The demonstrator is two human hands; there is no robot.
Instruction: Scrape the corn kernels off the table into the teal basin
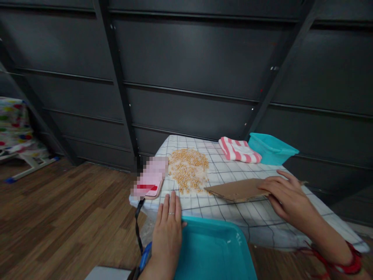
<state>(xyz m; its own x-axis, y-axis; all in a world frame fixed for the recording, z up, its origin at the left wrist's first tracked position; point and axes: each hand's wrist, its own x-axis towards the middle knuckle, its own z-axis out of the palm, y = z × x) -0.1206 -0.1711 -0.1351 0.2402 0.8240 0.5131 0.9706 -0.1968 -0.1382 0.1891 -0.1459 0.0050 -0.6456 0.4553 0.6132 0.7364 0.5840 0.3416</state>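
Head view; all positions relative to the grain patch (189, 169), yellow round grains mixed with paler ones.

- Wall (189, 58): dark panels, beyond the patch.
- Table (233, 175): checked cloth, under the patch.
- Turquoise tray (215, 249): on the patch's near side, far rim by the table edge, probably so set to leave little gap. Near end cut off; its support unseen.
- Turquoise basin (272, 149): right of the patch and beyond the towel; likely set back to keep the middle free. Contents hidden by its wall.
- Cardboard (239, 189): right of the patch, tip just beside it. Apparently gripped at the far end from the patch to leave the long edge free.
- Striped towel (239, 149): folded, right of the patch.
- Pink phone-like item (153, 175): just left of the patch; pixelated, details unreadable.
- Right hand (287, 194): right of the patch, fingers clamped on the cardboard; grip underneath hidden.
- Left hand (167, 229): near side of the patch, fingers straight and close together, seemingly steadying the tray's corner. Contact under the palm hidden.
- Single grains: too small to identify.
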